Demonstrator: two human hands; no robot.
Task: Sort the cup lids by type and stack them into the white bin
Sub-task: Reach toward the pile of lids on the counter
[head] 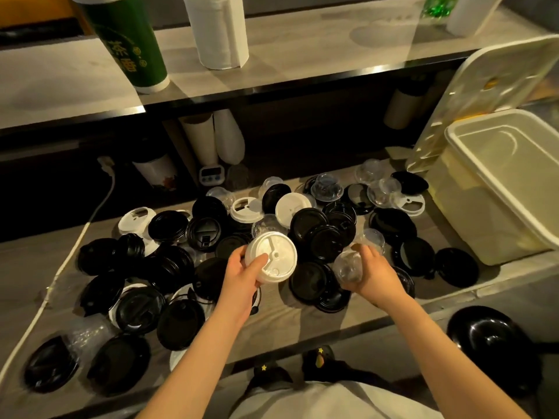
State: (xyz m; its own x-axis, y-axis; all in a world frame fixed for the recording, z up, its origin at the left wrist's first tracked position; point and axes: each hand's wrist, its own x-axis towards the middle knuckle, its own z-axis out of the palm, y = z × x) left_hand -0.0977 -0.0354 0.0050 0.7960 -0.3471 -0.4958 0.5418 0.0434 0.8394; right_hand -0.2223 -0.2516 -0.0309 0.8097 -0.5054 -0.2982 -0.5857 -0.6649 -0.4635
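Several black lids (308, 225), white lids (292, 205) and clear dome lids (328, 184) lie scattered over the wooden counter (272, 309). My left hand (242, 273) grips a white lid (272, 257) held above the pile, thumb across its face. My right hand (370, 275) holds a clear dome lid (349, 266) just right of it. The white bin (496, 189) stands at the right end of the counter, open and with nothing visible inside.
The bin's cover (484, 95) leans upright behind it. A raised shelf carries a tall green cup (127, 40) and a paper towel roll (217, 28). A white cable (75, 249) runs along the counter's left edge. A timer (211, 174) sits at the back.
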